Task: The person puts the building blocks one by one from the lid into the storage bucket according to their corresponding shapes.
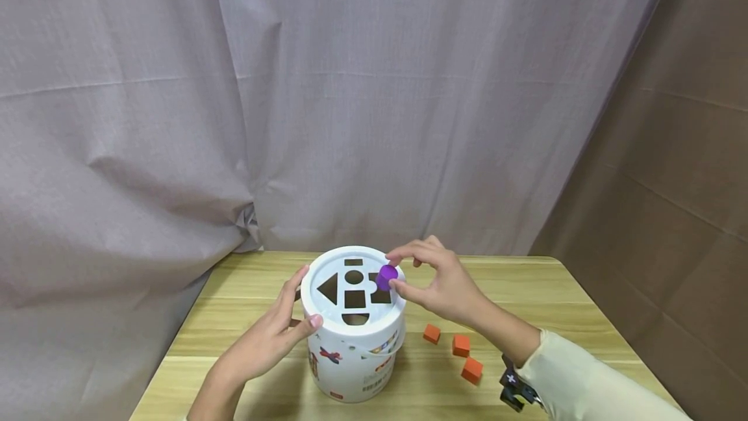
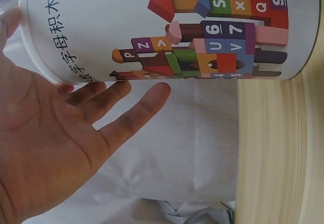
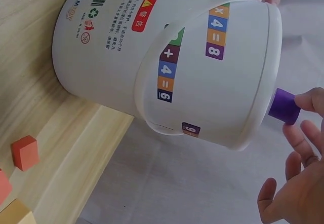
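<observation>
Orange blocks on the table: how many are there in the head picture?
3, right of the bucket: the far block, the middle block and the near block. Others may hide behind the right arm.

Straight ahead of me at twelve o'clock, a grey cloth (image 1: 362, 122) hangs in soft vertical folds, with faint level creases across it, and spreads round to ten o'clock. Toward eleven it bunches into a small crumple (image 1: 248, 223) by the far edge of my table (image 1: 526, 297), a pale, yellowish wood-grain top with rounded far corners. At two o'clock a darker, brownish cloth (image 1: 672, 167) slants down. The light is soft.
</observation>
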{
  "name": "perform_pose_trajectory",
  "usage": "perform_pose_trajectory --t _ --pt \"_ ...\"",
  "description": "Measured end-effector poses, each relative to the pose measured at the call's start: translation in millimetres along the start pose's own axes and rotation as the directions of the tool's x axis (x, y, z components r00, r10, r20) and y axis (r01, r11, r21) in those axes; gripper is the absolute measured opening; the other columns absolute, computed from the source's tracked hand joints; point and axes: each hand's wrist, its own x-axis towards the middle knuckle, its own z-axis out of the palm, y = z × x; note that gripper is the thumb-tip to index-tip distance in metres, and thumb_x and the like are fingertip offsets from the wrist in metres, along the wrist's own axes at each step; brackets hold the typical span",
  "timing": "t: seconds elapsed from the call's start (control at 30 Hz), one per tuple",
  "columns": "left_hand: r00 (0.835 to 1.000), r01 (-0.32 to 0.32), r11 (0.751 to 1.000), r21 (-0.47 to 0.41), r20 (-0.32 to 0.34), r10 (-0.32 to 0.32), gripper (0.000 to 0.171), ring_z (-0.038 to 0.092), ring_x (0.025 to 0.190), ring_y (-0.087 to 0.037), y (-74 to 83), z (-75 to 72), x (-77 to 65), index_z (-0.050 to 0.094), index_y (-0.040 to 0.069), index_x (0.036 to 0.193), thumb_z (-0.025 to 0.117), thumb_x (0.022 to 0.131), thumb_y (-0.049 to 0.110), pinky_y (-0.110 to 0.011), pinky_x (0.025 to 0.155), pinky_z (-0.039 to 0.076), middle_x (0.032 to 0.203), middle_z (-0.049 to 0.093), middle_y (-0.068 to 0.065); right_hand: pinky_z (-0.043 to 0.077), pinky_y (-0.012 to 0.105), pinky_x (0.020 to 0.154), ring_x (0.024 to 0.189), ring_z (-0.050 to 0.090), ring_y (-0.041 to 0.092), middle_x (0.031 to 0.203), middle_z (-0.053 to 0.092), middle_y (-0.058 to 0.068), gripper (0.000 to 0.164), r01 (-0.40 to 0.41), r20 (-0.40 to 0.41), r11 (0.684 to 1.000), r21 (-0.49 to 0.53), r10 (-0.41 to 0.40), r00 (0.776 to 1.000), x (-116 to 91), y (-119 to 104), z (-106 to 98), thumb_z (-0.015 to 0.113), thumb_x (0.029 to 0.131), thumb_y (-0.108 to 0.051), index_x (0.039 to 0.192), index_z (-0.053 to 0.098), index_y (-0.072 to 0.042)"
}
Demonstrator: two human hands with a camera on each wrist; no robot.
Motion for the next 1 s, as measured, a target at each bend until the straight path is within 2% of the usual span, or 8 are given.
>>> perform_pose_trajectory --t 0.37,0.63,0.87,1.0 --pt "1.000 -0.009 1.000 -0.012 -0.002 0.009 0.089 0.044 0.159 -0.042 0.6 2.0 -0.4 0.006 0.039 0.178 0.066 0.112 0.038 -0.040 0.105 0.062 0.181 0.028 -0.019 0.049 0.033 0.090 0.101 0.056 0.014 0.112 0.079 -0.015 0.047 -0.029 0.007 1.000 -0.001 0.029 1.000 6 0 7 0.096 0.087 -0.018 0.130 0.079 -0.023" --pt "1.000 -0.001 1.000 -0.007 -0.004 0.001 0.090 0.044 0.159 -0.041 2.0 3.0 -0.2 0.005 0.039 0.178 0.066 0.112 0.039 -0.041 0.105 0.061 0.181 0.027 -0.018 0.049 0.033 0.090 0.100 0.056 0.013 0.112 0.080 -0.013 0.052 -0.018 0.016 1.000 0.016 0.018 1.000 11 -2 11 0.096 0.086 -0.015 0.134 0.076 -0.018" --pt "1.000 0.006 1.000 -0.006 -0.009 -0.006 0.090 0.043 0.160 -0.041 3.4 4.1 -0.5 0.006 0.040 0.178 0.066 0.111 0.039 -0.045 0.106 0.061 0.182 0.025 -0.018 0.047 0.033 0.089 0.102 0.059 0.023 0.113 0.080 -0.014 0.052 -0.030 0.040 1.000 0.009 0.030 0.999 15 -3 16 0.096 0.087 -0.016 0.135 0.076 -0.018" --pt "1.000 0.010 1.000 -0.008 -0.012 -0.010 0.089 0.044 0.160 -0.040 3.2 4.8 -0.1 0.006 0.039 0.178 0.066 0.111 0.039 -0.043 0.106 0.061 0.182 0.027 -0.017 0.047 0.034 0.089 0.103 0.061 0.025 0.113 0.080 -0.013 0.051 -0.027 0.040 1.000 0.012 0.027 0.999 17 -2 19 0.095 0.087 -0.015 0.134 0.077 -0.018"
